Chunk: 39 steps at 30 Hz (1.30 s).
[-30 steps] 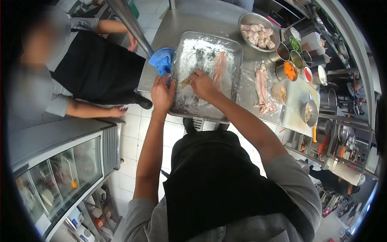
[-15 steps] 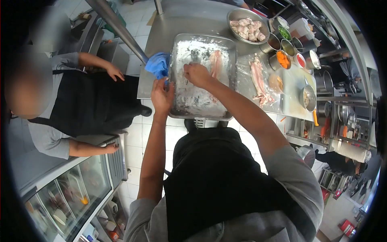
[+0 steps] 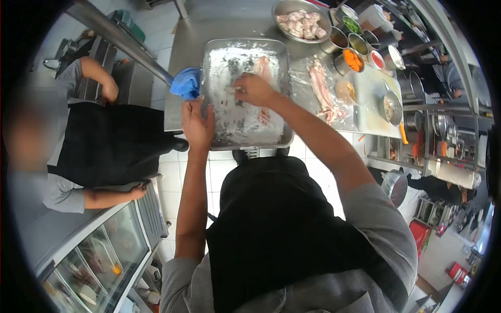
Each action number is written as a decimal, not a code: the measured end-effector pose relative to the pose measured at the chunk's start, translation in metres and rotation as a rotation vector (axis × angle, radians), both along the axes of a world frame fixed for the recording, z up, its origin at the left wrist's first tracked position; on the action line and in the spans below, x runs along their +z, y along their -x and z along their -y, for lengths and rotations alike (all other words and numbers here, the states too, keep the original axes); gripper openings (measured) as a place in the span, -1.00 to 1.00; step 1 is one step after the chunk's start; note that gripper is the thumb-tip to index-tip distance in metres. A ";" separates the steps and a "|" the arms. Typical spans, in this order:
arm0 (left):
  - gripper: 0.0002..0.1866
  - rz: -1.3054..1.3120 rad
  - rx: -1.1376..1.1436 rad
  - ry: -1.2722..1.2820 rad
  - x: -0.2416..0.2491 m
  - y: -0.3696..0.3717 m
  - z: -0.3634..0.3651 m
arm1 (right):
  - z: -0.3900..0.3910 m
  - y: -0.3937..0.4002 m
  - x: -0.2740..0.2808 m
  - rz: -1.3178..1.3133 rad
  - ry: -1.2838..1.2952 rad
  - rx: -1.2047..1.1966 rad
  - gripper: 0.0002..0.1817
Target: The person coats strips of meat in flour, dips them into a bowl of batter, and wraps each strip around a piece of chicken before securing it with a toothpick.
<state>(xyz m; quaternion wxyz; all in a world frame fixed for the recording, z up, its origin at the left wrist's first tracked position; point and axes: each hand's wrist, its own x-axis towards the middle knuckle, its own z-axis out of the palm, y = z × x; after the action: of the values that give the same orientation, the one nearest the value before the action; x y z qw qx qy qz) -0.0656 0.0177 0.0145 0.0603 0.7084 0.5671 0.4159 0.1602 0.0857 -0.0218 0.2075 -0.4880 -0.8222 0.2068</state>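
Left hand (image 3: 197, 125) grips floured tray (image 3: 219, 135); right hand (image 3: 254, 88) presses fish (image 3: 262, 70) inside

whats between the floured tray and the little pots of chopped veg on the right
A raw fish fillet lies on plastic wrap on the counter, between the floured tray and the small pots, in the head view.

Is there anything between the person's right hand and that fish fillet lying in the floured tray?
Nothing visible. The right hand rests in the floured tray right beside the fillet, with only flour between them. The left hand holds the tray's near-left edge, out of the way.
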 end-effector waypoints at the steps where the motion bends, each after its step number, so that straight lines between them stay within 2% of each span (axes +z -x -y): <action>1: -0.71 0.009 -0.012 0.005 -0.007 -0.007 0.003 | 0.007 -0.018 0.007 0.009 0.005 -0.012 -0.70; 3: -0.69 0.006 -0.299 0.187 -0.014 -0.025 0.010 | 0.023 -0.050 0.022 0.102 0.091 -0.006 -0.71; 4: -0.68 0.053 -0.403 0.388 -0.010 -0.039 0.017 | 0.035 -0.062 0.024 0.039 -0.015 0.043 -0.72; 5: -0.68 0.052 -0.417 0.387 -0.013 -0.050 0.019 | 0.046 -0.063 0.027 0.042 -0.016 0.030 -0.72; 7: -0.63 -0.230 -0.564 0.349 -0.026 -0.068 0.016 | 0.069 -0.065 0.033 0.065 0.102 0.003 -0.70; 10: -0.68 -0.341 -0.689 0.433 -0.036 -0.085 0.008 | 0.086 -0.060 0.022 0.055 0.076 -0.105 -0.68; 14: -0.73 -0.392 -0.758 0.418 -0.036 -0.088 0.009 | 0.097 -0.053 0.014 0.086 0.022 -0.181 -0.71; 17: -0.78 -0.385 -0.816 0.364 -0.042 -0.090 0.011 | 0.096 -0.053 0.001 0.181 0.045 -0.144 -0.75; 22: -0.84 -0.361 -0.858 0.250 -0.060 -0.101 0.009 | 0.092 -0.061 -0.011 0.247 -0.120 -0.094 -0.82; 28: -0.88 -0.362 -0.844 0.266 -0.037 -0.102 0.009 | 0.087 -0.065 -0.009 0.248 -0.069 -0.097 -0.85; 35: -0.88 -0.357 -0.870 0.255 -0.053 -0.104 0.005 | 0.085 -0.066 -0.005 0.210 -0.112 -0.109 -0.88; 37: -0.89 -0.393 -0.858 0.252 -0.060 -0.111 0.003 | 0.084 -0.069 0.005 0.292 -0.013 -0.065 -0.80; 39: -0.88 -0.354 -0.868 0.253 -0.061 -0.111 0.000 | 0.083 -0.071 0.001 0.282 -0.035 -0.061 -0.80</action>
<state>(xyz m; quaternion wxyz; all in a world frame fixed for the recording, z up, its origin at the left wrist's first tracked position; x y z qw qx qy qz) 0.0455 0.0179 -0.0467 0.2164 0.9266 0.2666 0.1533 0.2311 0.0030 -0.0208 0.1044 -0.5336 -0.8313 0.1154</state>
